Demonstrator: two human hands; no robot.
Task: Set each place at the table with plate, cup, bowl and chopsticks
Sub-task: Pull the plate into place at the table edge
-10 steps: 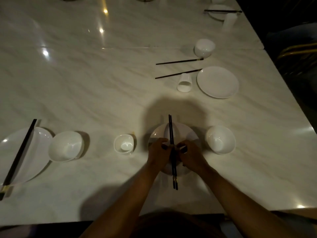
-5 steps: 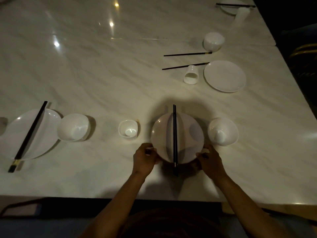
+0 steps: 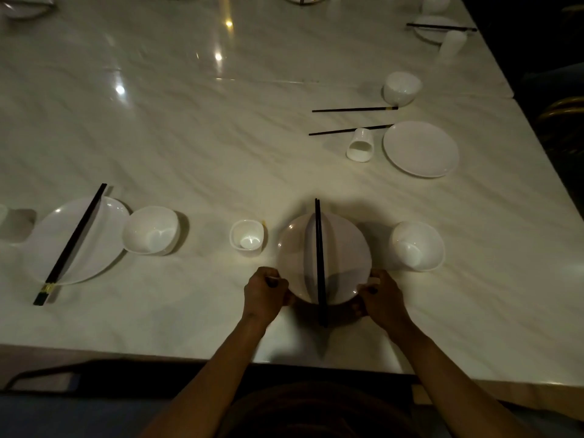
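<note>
A white plate (image 3: pixel 344 248) lies in front of me with a pair of black chopsticks (image 3: pixel 319 260) straight across its middle. My left hand (image 3: pixel 265 294) grips the plate's near-left rim and my right hand (image 3: pixel 384 297) grips its near-right rim. A small white cup (image 3: pixel 247 238) stands just left of the plate and a white bowl (image 3: pixel 416 245) just right of it. Further left is another plate (image 3: pixel 98 248) with chopsticks (image 3: pixel 71 245) laid slantwise over it, beside a bowl (image 3: pixel 151 229).
At the right side lie a plate (image 3: pixel 421 149), a tipped cup (image 3: pixel 360 145), two separated chopsticks (image 3: pixel 354 109) and a bowl (image 3: pixel 402 87). Another setting (image 3: pixel 436 28) sits at the far right corner. The marble table's near edge (image 3: pixel 158 352) runs just behind my wrists.
My hands left the chopsticks lying on the plate and moved out to its two near rims. The view has also shifted a little.
</note>
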